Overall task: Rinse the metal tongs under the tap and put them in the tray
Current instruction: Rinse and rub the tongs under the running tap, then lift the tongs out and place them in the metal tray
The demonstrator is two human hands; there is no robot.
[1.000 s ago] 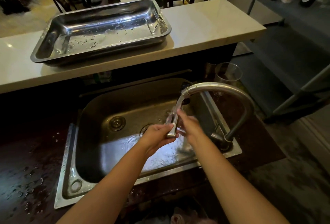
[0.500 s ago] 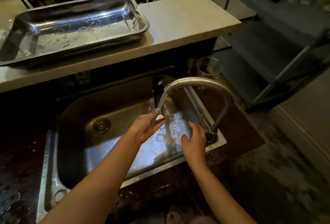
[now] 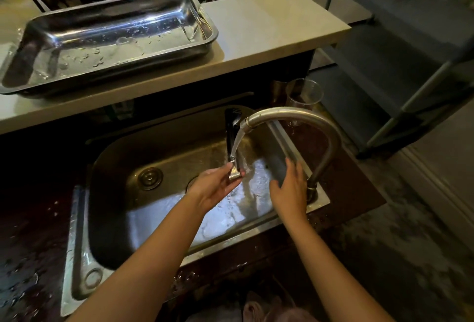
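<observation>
A: Gripping the metal tongs point(image 3: 234, 161) at their hinged end, the left hand point(image 3: 214, 188) is closed around them at the centre of the frame, and they are standing nearly upright under the stream from the tap point(image 3: 289, 116).

B: And the right hand point(image 3: 289, 191)?

A: It is hanging with fingers spread and nothing in it, just right of the tongs, near the foot of the tap and not touching them.

B: So the rinse is going on one-handed. I am thinking the dark tips at the top are sitting behind the water rather than in it.

A: I am judging so too; tilting and turning the tongs would be letting the stream reach both arms.

B: The tray point(image 3: 205, 39) is waiting in the upper left of the frame, on the counter point(image 3: 269, 26) behind the sink point(image 3: 77, 219).

A: Shaking them off first would be keeping drips off that counter.
</observation>
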